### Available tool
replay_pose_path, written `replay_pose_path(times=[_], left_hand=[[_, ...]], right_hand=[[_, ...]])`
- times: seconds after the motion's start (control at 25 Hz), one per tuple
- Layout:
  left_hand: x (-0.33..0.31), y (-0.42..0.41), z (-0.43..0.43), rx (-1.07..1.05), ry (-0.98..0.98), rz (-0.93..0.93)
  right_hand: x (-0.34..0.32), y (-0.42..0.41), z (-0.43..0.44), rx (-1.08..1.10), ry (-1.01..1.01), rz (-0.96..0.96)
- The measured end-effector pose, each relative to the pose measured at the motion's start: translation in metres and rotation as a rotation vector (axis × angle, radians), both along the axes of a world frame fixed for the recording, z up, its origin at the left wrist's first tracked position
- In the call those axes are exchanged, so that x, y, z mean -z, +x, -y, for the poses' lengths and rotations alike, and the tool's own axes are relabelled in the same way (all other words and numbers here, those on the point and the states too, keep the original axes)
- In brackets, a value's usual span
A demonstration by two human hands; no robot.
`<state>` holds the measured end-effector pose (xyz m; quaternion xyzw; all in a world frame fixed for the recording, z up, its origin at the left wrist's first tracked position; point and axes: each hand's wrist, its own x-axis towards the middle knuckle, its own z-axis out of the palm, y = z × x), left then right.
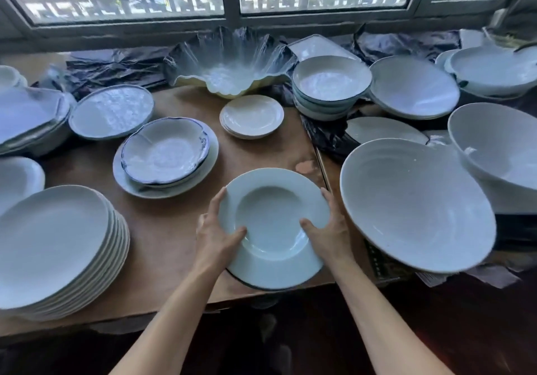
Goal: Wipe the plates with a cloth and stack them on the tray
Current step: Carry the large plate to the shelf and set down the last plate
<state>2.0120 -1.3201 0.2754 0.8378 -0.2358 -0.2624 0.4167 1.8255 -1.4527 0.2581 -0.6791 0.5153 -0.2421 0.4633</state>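
Observation:
A pale wide-rimmed deep plate [273, 223] is held near the table's front edge, tilted toward me. My left hand [216, 233] grips its left rim, thumb on the upper face and fingers round the edge. On the right rim my right hand [329, 229] grips the same way. A dark-edged plate shows just beneath the held one at its near side. No cloth is in view, and I cannot pick out a tray.
A tall stack of white plates [58, 246] stands front left. A scalloped blue-rimmed bowl [165, 151] sits on a plate behind it. Small plates [251, 116], stacked bowls [331, 84] and a very large tilted white dish [415, 212] crowd the wooden table [162, 229].

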Motion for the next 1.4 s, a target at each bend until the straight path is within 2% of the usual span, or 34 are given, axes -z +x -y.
replay_pose_path(times=[0.48,0.6,1.12,1.4], left_hand=[[0.068,0.067,0.124,0.103,0.061,-0.012],[0.079,0.076,0.145,0.105,0.053,-0.022],[0.099,0.088,0.2,0.057,0.007,-0.026],[0.102,0.093,0.201,0.173,0.058,0.021]], right_hand=[[0.065,0.067,0.099,0.139,0.038,-0.173],[0.077,0.076,0.115,0.18,0.034,-0.168],[0.096,0.096,0.171,0.258,-0.043,-0.17],[0.099,0.103,0.176,0.248,-0.08,-0.276]])
